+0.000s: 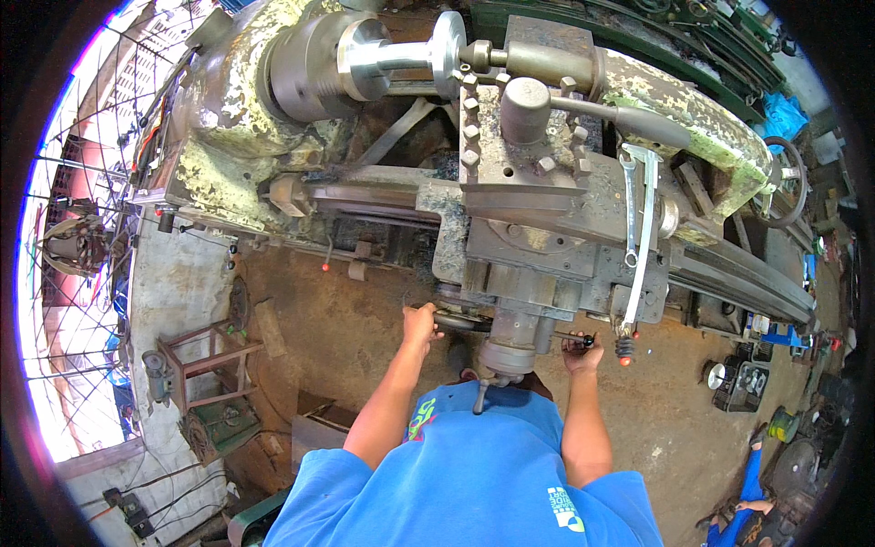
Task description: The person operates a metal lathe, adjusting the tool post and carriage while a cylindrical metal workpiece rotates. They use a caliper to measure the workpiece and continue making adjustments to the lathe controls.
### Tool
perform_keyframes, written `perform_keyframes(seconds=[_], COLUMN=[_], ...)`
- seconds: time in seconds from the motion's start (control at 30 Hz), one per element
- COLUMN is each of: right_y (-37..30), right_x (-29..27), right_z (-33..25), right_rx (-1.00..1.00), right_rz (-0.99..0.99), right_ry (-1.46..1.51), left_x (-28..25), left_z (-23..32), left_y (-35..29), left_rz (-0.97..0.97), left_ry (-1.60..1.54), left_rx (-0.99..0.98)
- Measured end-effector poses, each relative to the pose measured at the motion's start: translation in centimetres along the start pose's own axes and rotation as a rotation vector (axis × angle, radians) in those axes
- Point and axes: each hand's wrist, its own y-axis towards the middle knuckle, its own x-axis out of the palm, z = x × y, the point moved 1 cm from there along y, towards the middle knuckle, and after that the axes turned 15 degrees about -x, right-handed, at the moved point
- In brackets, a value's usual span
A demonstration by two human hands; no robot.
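I see L hand (pixel 420 323) clenched on the carriage handwheel (pixel 453 320) at lathe front, R hand (pixel 581 351) gripping a small black lever (pixel 572 338). Behind: tool post (pixel 524 128), two wrenches (pixel 641 228) on carriage, then shiny workpiece (pixel 401 56) in chuck (pixel 305 64).

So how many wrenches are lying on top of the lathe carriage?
2. A long wrench lies lengthwise on the carriage's right side, and a shorter wrench sits just left of it, nearly parallel. Others may be hidden behind the tool post.
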Motion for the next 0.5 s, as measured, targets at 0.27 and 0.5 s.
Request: perform_keyframes(seconds=[0.27, 0.5], right_y=[1.0, 0.9], right_x=[-3.2, -7.6], right_z=[-2.2, -2.0], right_rx=[-0.029, 0.016], right_rz=[0.022, -0.008], right_ry=[-0.259, -0.365], left_x=[0.6, 0.0], left_z=[-0.5, -0.5], left_y=[-0.9, 1.0], left_rz=[0.024, -0.024], left_ry=[0.034, -0.015], left_rx=[0.069, 0.035])
